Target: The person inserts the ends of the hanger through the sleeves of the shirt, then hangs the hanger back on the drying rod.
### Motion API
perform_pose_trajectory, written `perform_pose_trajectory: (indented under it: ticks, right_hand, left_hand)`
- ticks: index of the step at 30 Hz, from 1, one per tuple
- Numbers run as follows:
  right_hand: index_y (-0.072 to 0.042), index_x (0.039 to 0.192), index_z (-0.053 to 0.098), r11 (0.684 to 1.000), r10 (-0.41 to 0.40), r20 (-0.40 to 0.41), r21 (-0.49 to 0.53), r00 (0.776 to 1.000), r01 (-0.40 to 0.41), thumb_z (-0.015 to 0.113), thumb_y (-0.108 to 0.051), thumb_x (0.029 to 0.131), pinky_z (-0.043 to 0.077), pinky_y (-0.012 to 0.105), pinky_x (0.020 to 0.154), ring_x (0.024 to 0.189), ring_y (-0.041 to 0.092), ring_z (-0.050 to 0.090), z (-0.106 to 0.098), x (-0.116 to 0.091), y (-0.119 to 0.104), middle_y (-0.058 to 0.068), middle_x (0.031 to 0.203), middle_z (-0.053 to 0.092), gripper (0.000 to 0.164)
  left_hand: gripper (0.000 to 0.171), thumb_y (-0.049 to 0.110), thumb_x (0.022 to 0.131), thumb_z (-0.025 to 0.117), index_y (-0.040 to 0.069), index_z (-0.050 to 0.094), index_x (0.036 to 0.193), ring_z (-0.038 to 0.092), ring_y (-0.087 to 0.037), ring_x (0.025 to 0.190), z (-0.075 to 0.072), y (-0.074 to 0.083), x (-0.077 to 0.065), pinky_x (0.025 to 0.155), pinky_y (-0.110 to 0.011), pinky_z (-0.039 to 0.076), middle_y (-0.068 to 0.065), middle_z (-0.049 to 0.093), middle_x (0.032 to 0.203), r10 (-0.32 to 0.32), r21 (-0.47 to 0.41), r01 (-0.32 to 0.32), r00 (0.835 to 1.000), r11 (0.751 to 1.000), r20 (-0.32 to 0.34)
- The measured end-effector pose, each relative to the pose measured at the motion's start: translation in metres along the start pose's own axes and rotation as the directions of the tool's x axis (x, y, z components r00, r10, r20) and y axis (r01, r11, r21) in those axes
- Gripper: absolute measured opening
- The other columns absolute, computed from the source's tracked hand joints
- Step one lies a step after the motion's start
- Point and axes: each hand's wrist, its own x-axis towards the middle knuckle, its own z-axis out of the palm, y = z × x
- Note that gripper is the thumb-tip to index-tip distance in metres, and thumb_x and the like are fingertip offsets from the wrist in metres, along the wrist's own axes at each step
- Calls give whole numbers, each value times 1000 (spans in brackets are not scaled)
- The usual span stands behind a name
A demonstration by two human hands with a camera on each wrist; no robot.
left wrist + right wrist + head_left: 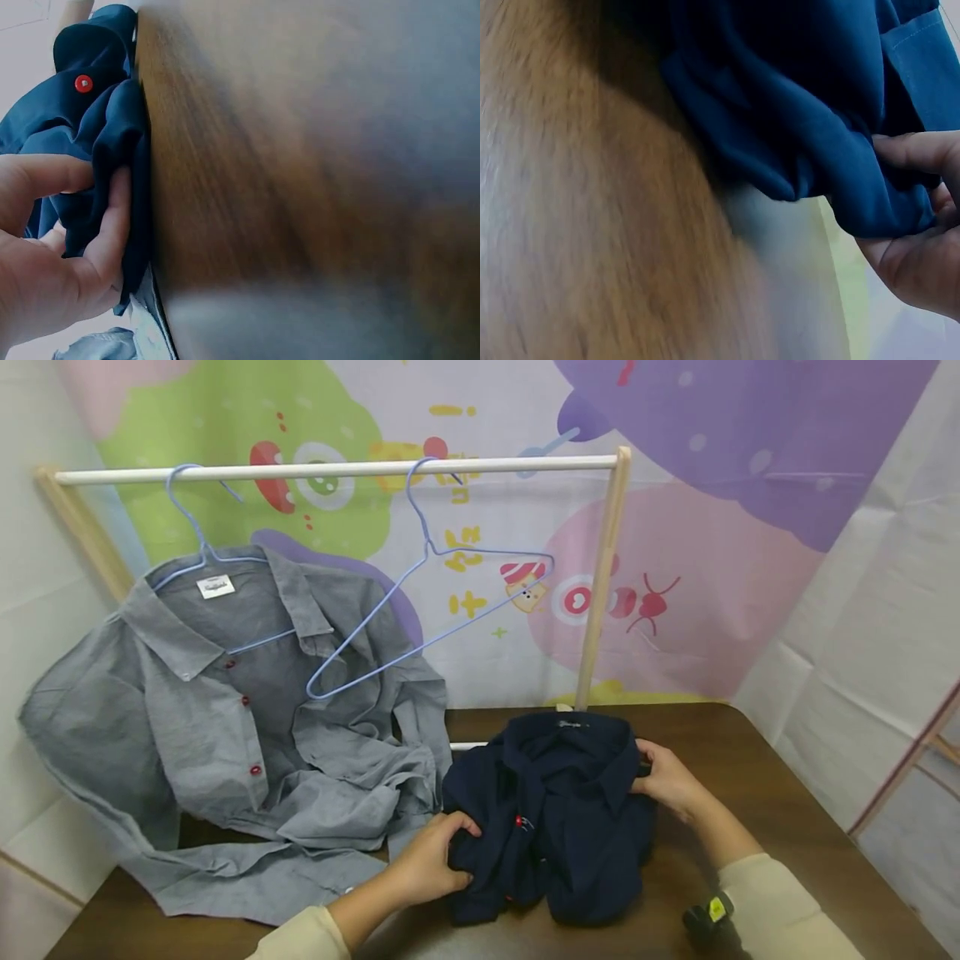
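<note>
A navy button-up shirt lies bunched on the brown table in the head view, its collar spread at the far side and a red button on its front. At its left edge my left hand pinches a fold between thumb and fingers, seen closely in the left wrist view, where the navy shirt hangs over the fingers. My right hand grips the cloth near the right shoulder. In the right wrist view its thumb presses a gathered fold of the navy shirt against the fingers.
Behind stands a rack with a white rail and wooden posts. A bare blue hanger hangs from it. To the left, a grey shirt is on another hanger, its lower part spread over the table. A patterned cloth forms the backdrop.
</note>
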Motion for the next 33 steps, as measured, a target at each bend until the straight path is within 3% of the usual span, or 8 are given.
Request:
perform_pose_trajectory:
  ticks: [8,12,15,18,21,24,28,33]
  right_hand:
    - [4,122,55,989,-47,13,-140,999,49,79,-6,77,47,45,92,121,43,48,-12,-7,-1,21,123,58,52]
    - [2,125,54,986,-25,54,-164,998,33,80,-11,79,52,43,78,117,41,52,-21,-14,-9,22,123,58,55]
    - [3,130,51,983,2,90,-181,996,15,78,-11,82,54,41,67,114,42,55,-29,-20,-20,24,124,57,57]
    - [6,128,52,976,14,94,-218,995,7,76,-10,84,56,43,69,106,39,61,-34,-25,-32,28,125,55,52]
    - [6,124,54,952,10,75,-307,997,14,72,-10,87,57,42,70,95,30,65,-38,-29,-45,28,124,55,44]
    - [5,118,59,908,-23,47,-417,999,40,71,-13,88,56,38,68,86,23,65,-40,-30,-58,25,118,59,37]
    - [3,111,62,861,-69,20,-504,997,70,71,-16,89,53,32,63,78,19,64,-40,-29,-72,19,108,65,31]
    - [6,110,60,866,-16,8,-500,1000,17,66,-24,93,54,32,65,72,21,65,-34,-25,-85,13,92,66,35]
  left_hand:
    - [53,5,61,82,10,59,109,45,-20,82,-10,6,-1,68,-34,43,-10,50,101,-52,-105,58,997,993,53]
    - [53,3,66,83,7,59,113,47,-28,90,-25,14,-3,60,-32,55,-17,46,109,-101,-189,120,989,975,109]
    - [52,3,69,84,4,59,115,53,-30,92,-40,21,-3,59,-32,55,-18,47,112,-118,-175,137,986,975,114]
    - [45,6,73,84,4,62,112,60,-25,89,-54,27,1,65,-32,52,-14,54,111,-109,-81,112,993,990,50]
    - [34,8,77,81,5,65,107,63,-20,87,-66,31,9,67,-31,51,-9,61,107,-94,-19,93,995,995,-46]
    - [27,8,81,77,5,67,106,63,-18,87,-76,39,19,65,-30,51,-9,64,107,-93,-35,90,991,995,-98]
    - [23,6,84,73,4,67,106,64,-18,82,-82,51,34,63,-31,52,-11,66,101,-130,-136,119,988,984,-81]
    - [32,5,82,76,0,63,111,64,-19,86,-81,64,60,71,-32,56,-16,62,108,-204,-292,194,979,937,-4]
